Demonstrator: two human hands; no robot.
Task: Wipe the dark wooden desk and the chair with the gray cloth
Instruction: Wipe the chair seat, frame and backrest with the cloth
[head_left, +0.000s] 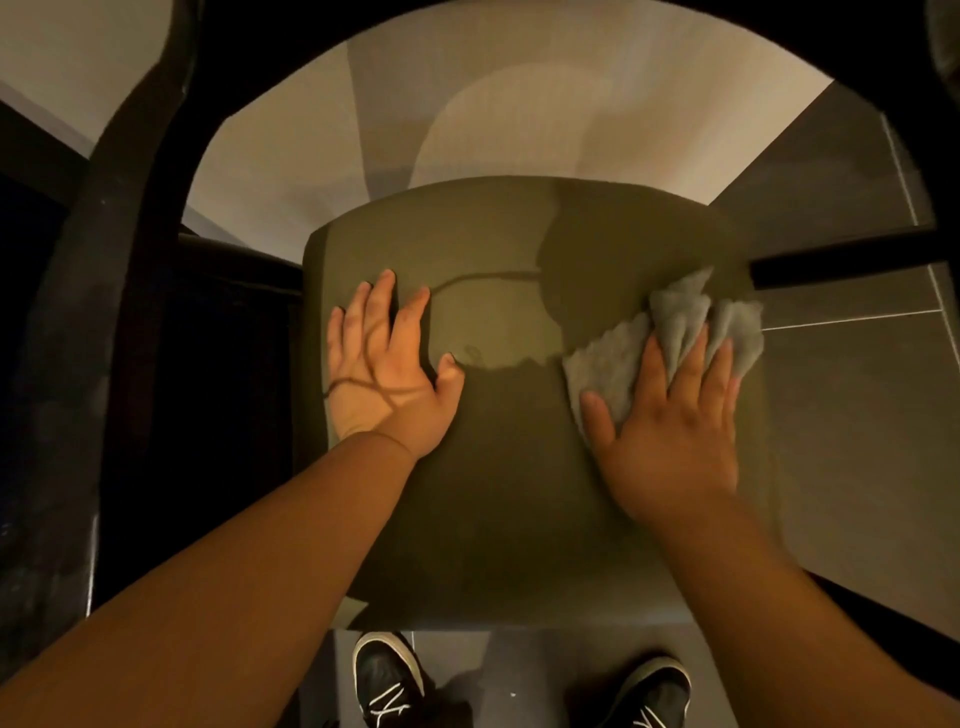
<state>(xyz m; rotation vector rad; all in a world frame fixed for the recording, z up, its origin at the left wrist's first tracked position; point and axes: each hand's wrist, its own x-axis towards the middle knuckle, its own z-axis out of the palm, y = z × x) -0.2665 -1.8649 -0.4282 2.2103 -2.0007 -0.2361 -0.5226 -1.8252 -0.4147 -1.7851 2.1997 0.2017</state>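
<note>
A person leaned over a chair, both hands laid on its olive-green seat (509, 467), in a view from a head-worn camera. The left hand (387, 374) rested palm down on the seat's left side, fingers straight and spread, holding nothing. The right hand (675, 431) pressed flat on the gray cloth (613, 364) at the seat's right side, fingers straight, with folds of the fabric bunching up between them and past the fingertips toward the seat's far right corner. The cloth lay well apart from the left hand, bare cushion between them. The chair's dark curved frame (135, 208) arched around the seat. Two black shoes (387, 675) stood on the gray tiled floor (857, 415) just below the seat's near edge.
</note>
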